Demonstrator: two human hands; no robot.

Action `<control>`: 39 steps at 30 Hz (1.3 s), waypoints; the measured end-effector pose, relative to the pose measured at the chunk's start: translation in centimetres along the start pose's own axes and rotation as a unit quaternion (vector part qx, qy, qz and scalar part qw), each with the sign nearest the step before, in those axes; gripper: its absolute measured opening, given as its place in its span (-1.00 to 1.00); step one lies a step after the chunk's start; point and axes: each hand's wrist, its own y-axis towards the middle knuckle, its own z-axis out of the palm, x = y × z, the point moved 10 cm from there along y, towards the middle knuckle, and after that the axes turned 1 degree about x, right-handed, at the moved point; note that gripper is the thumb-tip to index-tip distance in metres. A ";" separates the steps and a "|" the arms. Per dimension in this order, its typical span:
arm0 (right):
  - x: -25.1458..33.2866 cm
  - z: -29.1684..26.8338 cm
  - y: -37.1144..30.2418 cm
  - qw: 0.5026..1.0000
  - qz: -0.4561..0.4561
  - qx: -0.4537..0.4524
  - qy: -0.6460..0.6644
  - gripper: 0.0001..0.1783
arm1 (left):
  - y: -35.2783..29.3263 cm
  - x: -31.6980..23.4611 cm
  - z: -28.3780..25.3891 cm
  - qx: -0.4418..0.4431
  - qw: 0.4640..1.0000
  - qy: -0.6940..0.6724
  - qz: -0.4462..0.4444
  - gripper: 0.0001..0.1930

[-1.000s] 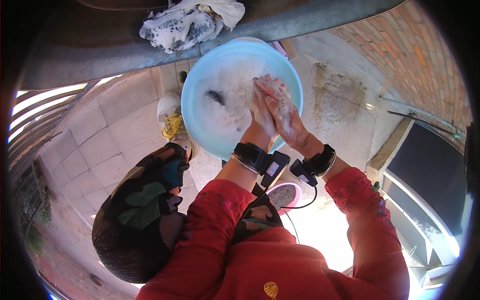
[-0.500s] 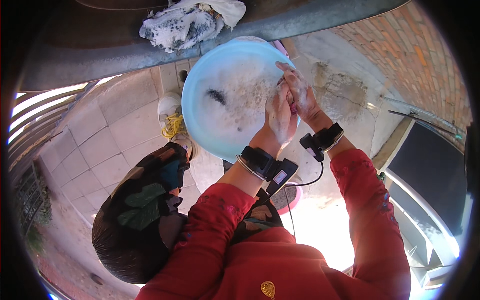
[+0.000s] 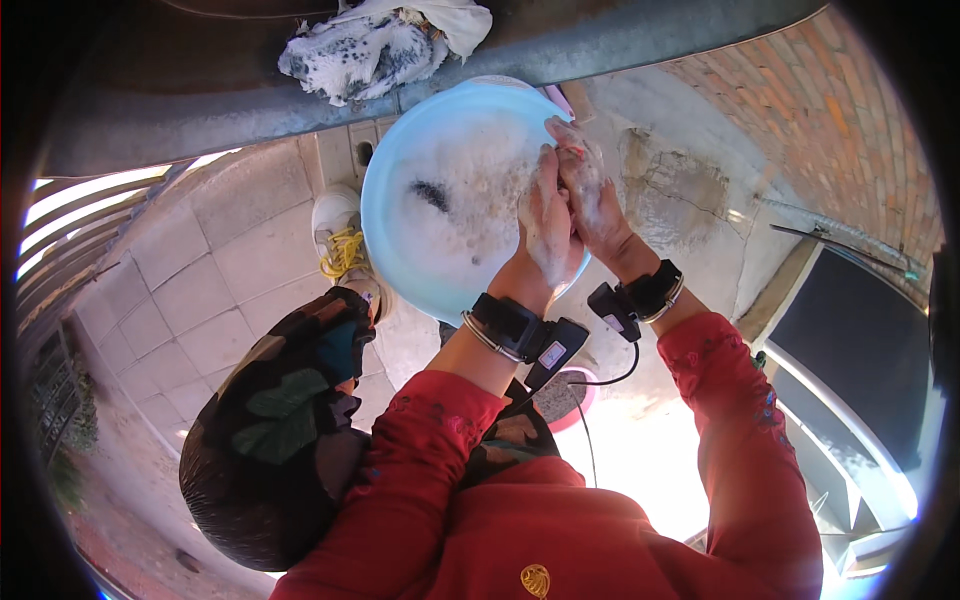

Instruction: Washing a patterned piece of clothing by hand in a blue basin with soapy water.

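Soapy left hand (image 3: pixel 546 225) touches right hand (image 3: pixel 595 195) over right edge of blue basin (image 3: pixel 384 215); cannot tell whether fingers hold anything.

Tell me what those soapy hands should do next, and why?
Maybe shift a little left, so any drips land in the blue basin: the left hand and the right hand, close together and streaked with suds, overlap its right rim in this view.
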 end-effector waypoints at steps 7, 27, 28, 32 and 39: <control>-1.7 2.9 -3.0 0.912 0.191 0.037 0.361 -0.58 | -1.0 1.2 -1.0 -0.039 0.994 -0.045 -0.093 -0.51; -0.1 -3.4 -3.0 0.992 -0.063 0.047 -0.100 -0.54 | -3.5 5.0 2.3 0.146 0.858 0.490 0.047 -0.54; -1.7 -3.8 -2.9 0.998 0.000 0.049 -0.028 -0.54 | -3.5 5.7 2.4 0.151 0.840 0.521 0.031 -0.56; -3.5 -3.4 -3.4 0.906 0.292 -0.015 0.308 -0.51 | -3.7 5.2 4.2 0.160 0.752 0.638 -0.039 -0.59; 2.1 -3.7 -2.3 0.998 -0.025 0.015 -0.058 -0.52 | -3.3 7.5 0.1 0.088 0.900 0.405 -0.135 -0.59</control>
